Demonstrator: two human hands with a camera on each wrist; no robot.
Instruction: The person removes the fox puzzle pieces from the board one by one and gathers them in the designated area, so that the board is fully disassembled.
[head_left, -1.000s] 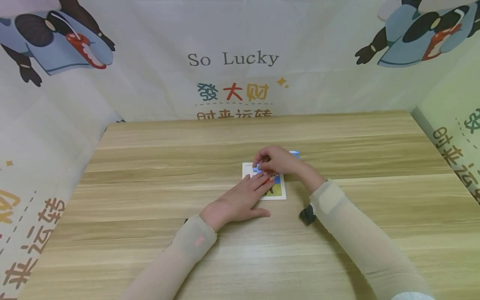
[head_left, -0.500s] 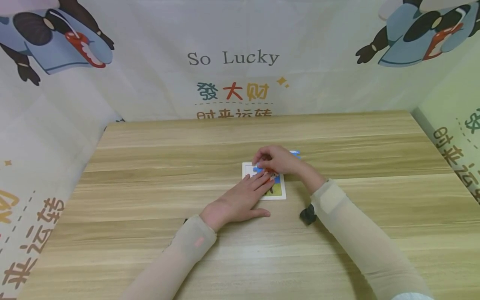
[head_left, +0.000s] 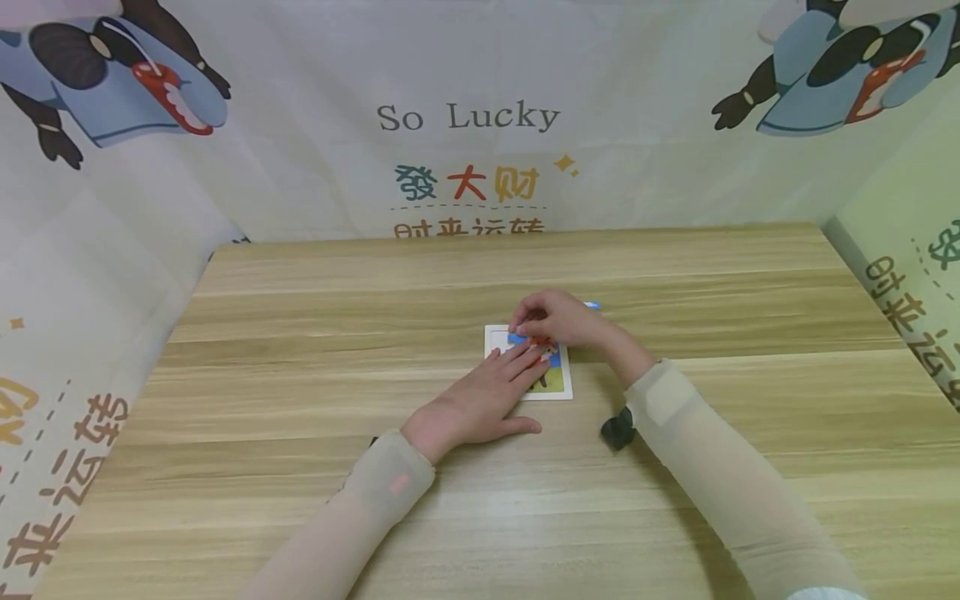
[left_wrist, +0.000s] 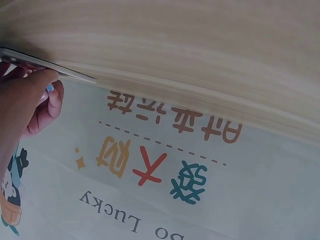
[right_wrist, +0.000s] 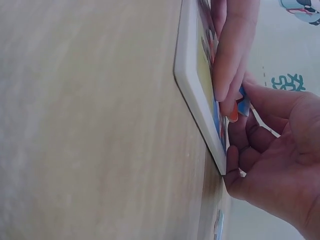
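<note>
A small jigsaw puzzle board [head_left: 553, 394] with a white frame lies mid-table, printed with green ground, blue and red figures. Across its face lies my left hand [head_left: 472, 410], fingers straight, thumb out to the side on the table. My right hand [head_left: 562, 318] is at the board's far edge; in the right wrist view it pinches a blue and orange puzzle piece [right_wrist: 243, 103] between thumb and fingers. That piece stands tilted close over the board, beside the left fingertips [right_wrist: 230, 80]. The left hand covers much of the picture.
Another blue-and-white puzzle piece [head_left: 593, 305] lies on the wooden table [head_left: 337, 333] just behind the right hand. A black wrist device [head_left: 618, 430] sits by the right cuff. Printed cloth walls [head_left: 300, 125] stand behind and at both sides.
The right hand has shifted very slightly at the far edge, and the puzzle piece in its pinch has turned a little. The left hand stays in place on the board.
</note>
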